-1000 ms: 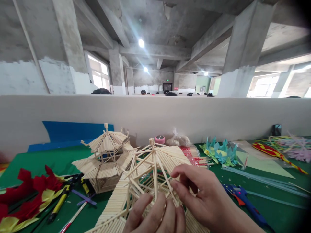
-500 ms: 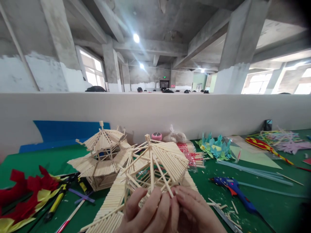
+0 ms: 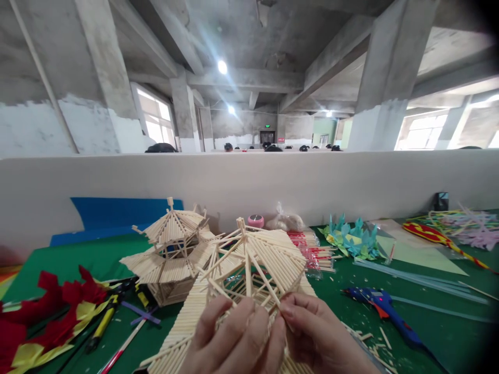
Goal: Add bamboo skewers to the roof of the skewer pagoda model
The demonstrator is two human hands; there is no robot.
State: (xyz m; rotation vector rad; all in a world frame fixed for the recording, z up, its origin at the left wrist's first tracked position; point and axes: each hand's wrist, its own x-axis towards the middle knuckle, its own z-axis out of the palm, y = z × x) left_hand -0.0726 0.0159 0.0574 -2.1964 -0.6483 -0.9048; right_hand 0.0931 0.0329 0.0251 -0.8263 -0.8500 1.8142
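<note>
A pavilion model made of thin wooden sticks (image 3: 275, 254) stands right before me, its roof partly covered and its front side open frame. My left hand (image 3: 234, 335) curls over the front of the frame, fingers bent round its lower edge; the fingertips are partly hidden. My right hand (image 3: 323, 330) pinches thumb and forefinger together at the lower end of a slanting roof stick (image 3: 265, 275). The two hands almost touch there. Behind to the left stands a second stick pavilion (image 3: 171, 259) with two roof tiers.
A blue glue gun (image 3: 382, 301) lies right of my hands, near stick scraps (image 3: 380, 343) and pale blue strips (image 3: 421, 280). Bagged sticks (image 3: 312, 249) and a blue-green paper flower (image 3: 351, 236) lie behind. Red cloth (image 3: 62, 298) and a yellow-handled tool (image 3: 103, 322) are left. A white partition (image 3: 249, 182) closes the back.
The view has swung slightly left, so the scene sits further right. Both hands remain at the roof frame; my right fingers have shifted slightly at the stick's lower end.
</note>
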